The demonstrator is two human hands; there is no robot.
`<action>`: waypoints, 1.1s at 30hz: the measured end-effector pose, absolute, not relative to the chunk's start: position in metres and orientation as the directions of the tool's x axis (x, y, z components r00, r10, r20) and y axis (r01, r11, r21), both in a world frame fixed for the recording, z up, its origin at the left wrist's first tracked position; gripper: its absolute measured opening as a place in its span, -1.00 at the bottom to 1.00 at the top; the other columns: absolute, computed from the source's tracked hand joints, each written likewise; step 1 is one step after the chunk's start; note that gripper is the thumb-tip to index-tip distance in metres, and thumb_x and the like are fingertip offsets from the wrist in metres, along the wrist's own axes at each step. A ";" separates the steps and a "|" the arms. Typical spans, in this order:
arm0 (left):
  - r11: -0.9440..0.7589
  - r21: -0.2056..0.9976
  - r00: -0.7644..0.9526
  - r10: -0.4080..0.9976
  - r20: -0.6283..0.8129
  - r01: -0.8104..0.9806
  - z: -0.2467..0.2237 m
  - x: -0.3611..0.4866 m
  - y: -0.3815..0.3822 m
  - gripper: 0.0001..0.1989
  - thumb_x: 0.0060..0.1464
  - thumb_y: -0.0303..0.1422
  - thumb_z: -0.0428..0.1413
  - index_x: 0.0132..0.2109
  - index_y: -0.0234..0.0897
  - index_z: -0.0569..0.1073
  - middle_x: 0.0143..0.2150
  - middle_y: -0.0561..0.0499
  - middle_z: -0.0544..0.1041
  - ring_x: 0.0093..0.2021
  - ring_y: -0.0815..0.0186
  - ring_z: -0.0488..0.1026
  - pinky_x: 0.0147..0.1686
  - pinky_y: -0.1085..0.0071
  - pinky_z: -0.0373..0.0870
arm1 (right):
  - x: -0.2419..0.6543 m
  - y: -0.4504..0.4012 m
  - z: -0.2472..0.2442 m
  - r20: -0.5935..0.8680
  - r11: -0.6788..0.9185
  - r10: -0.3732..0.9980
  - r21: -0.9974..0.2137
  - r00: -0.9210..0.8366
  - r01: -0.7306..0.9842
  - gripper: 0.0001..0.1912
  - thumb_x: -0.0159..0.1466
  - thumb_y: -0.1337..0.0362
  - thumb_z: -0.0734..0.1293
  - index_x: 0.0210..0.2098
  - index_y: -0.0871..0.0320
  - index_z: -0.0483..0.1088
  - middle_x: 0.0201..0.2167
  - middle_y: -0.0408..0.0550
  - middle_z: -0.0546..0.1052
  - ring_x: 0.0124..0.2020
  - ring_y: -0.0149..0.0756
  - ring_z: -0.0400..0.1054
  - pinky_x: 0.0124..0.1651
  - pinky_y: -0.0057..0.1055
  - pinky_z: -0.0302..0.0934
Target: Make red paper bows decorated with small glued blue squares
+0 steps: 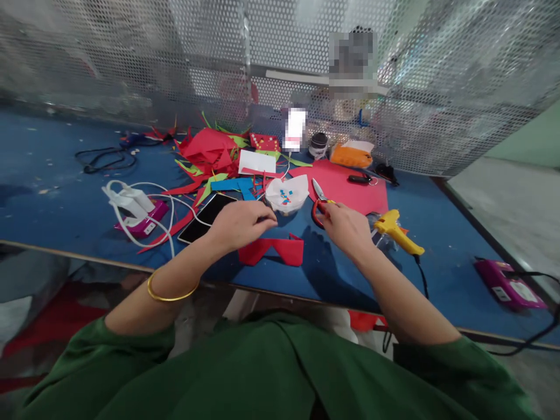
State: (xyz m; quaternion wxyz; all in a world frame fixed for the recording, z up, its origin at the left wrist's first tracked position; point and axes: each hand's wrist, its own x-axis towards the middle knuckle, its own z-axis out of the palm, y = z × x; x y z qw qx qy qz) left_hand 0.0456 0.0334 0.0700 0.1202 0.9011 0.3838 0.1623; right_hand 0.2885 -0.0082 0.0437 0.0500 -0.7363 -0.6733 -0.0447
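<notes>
My left hand (244, 224) hovers with bent fingers just left of a white paper-lined bowl (287, 194) that holds small blue and red bits. Its thumb and fingertips come together, and what is between them is too small to make out. Below it lies a folded red paper piece (286, 252) with a notch in its lower edge. At the right, my right hand (343, 227) has its fingers on the red handles of the scissors (318, 189), whose blades point up and to the left, away from me. The fingers partly cover the handles.
A yellow glue gun (396, 230) lies right of my right hand. Red paper sheet (350, 189), key fob (359, 179) and orange packet (351, 154) are behind. A dark tablet (205, 219), white cables, blue strips (234, 185) and red scraps (207, 149) lie left. Perforated metal mesh stands behind.
</notes>
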 end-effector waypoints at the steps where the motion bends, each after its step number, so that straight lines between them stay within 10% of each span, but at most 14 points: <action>1: -0.683 0.367 0.681 0.715 0.159 0.632 0.067 0.047 0.027 -0.79 0.22 -0.29 0.09 -0.18 -0.23 0.61 -0.15 -0.03 0.66 -0.12 0.18 0.55 -0.16 0.32 0.33 | 0.286 -0.021 0.042 0.140 -0.060 0.988 -0.019 0.062 0.998 -0.68 0.41 0.13 0.20 0.01 0.13 0.46 -0.04 0.10 0.57 -0.06 -0.10 0.49 -0.18 -0.34 0.28; 5: -0.687 0.385 0.728 0.683 0.052 0.616 0.048 0.062 0.012 -0.71 0.15 -0.17 0.17 -0.10 -0.26 0.59 -0.14 -0.09 0.65 -0.12 0.13 0.54 -0.18 0.32 0.31 | 0.296 -0.065 0.031 0.371 0.045 0.929 -0.133 0.007 0.990 -0.66 0.40 0.17 0.21 0.09 0.12 0.41 -0.07 0.01 0.58 -0.18 -0.19 0.51 -0.29 -0.37 0.26; 10: -0.654 0.415 0.723 0.690 -0.014 0.632 0.043 0.079 0.011 -0.87 0.11 -0.34 0.17 -0.24 -0.24 0.59 -0.30 -0.02 0.62 -0.28 0.21 0.50 -0.34 0.37 0.18 | 0.354 -0.087 0.033 0.538 -0.225 0.796 -0.161 0.276 0.961 -0.66 0.32 0.23 0.21 0.03 0.17 0.45 -0.13 0.08 0.58 -0.25 -0.13 0.49 -0.35 -0.33 0.20; 18: -0.197 0.972 0.487 0.867 0.110 0.131 0.078 0.102 0.021 -0.84 -0.01 -0.28 0.24 -0.38 -0.28 0.50 -0.46 0.10 0.47 -0.47 0.41 0.31 -0.40 0.43 0.22 | 0.419 -0.088 0.037 0.310 -0.390 0.890 0.137 0.335 0.910 -0.59 0.31 0.14 0.25 0.03 0.26 0.45 -0.05 0.24 0.54 -0.14 -0.01 0.47 -0.26 -0.28 0.19; 27: 0.128 0.977 0.388 0.920 -0.052 -0.173 0.059 0.125 0.060 -0.84 -0.09 -0.33 0.30 -0.35 -0.26 0.48 -0.39 -0.01 0.55 -0.46 0.36 0.44 -0.45 0.39 0.32 | 0.427 -0.063 0.025 0.146 -0.311 0.947 0.218 0.284 0.925 -0.68 0.19 0.31 0.29 -0.08 0.26 0.49 -0.21 0.20 0.56 -0.25 -0.01 0.49 -0.24 -0.24 0.23; 33: 0.140 0.970 0.377 0.925 -0.056 -0.200 0.063 0.111 0.057 -0.82 -0.06 -0.33 0.31 -0.29 -0.29 0.52 -0.34 -0.03 0.59 -0.46 0.39 0.46 -0.48 0.46 0.33 | 0.415 -0.073 0.044 0.406 -0.290 0.853 -0.151 0.327 0.945 -0.67 0.16 0.20 0.28 -0.11 0.20 0.42 -0.14 0.19 0.50 -0.28 -0.04 0.46 -0.30 -0.21 0.29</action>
